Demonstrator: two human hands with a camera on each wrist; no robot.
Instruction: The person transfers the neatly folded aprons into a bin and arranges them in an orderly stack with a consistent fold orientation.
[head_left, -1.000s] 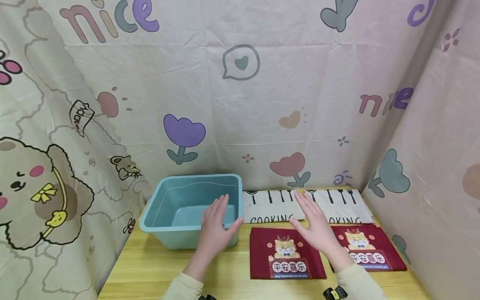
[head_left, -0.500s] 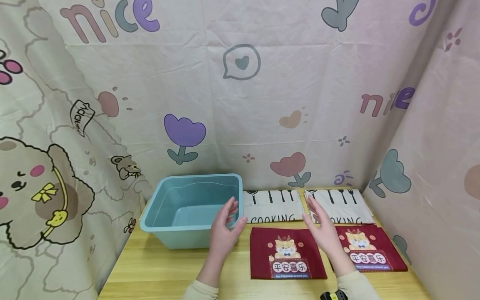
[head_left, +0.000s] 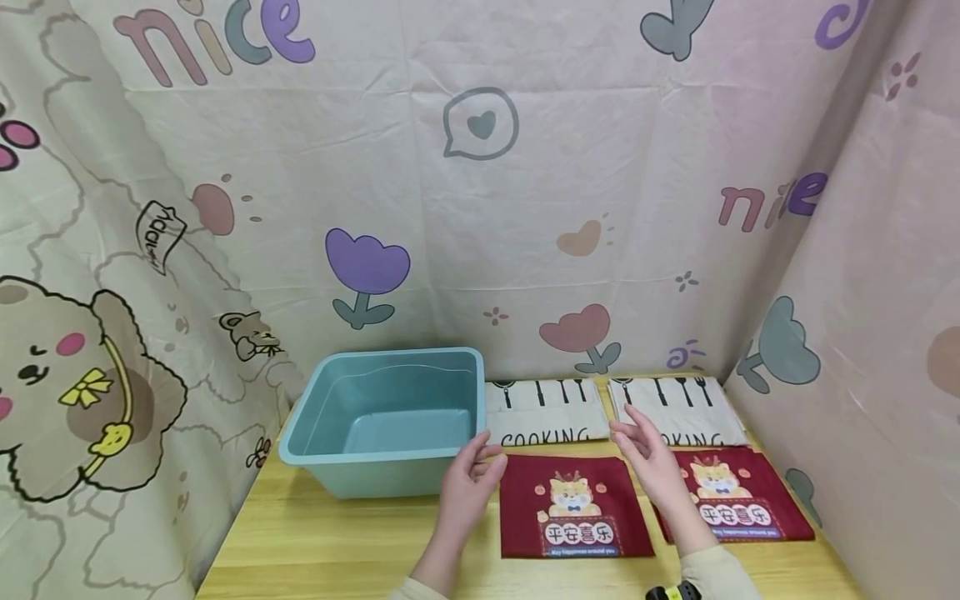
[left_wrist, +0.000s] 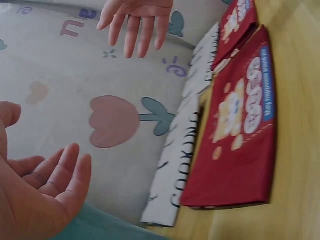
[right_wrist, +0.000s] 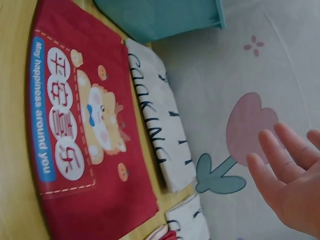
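Left hand (head_left: 467,487) beside teal tub (head_left: 375,479), right hand (head_left: 655,462) farther right; both grips apart, holding nothing. Folded red cartoon-print cloths (head_left: 573,508) lie front-right of tub. I judge pre-grasp step; next move calls for pinching cloth edge.

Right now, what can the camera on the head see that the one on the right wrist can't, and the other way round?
Only the head view shows the left hand, the inside of the teal bin and the purple tulip print.

Only the right wrist view shows the outer wall on the bin's right side.

Both show the right hand, holding nothing, the red cloth nearer the bin, the white COOKING cloth beside the bin, and parts of the curtain and wooden table.
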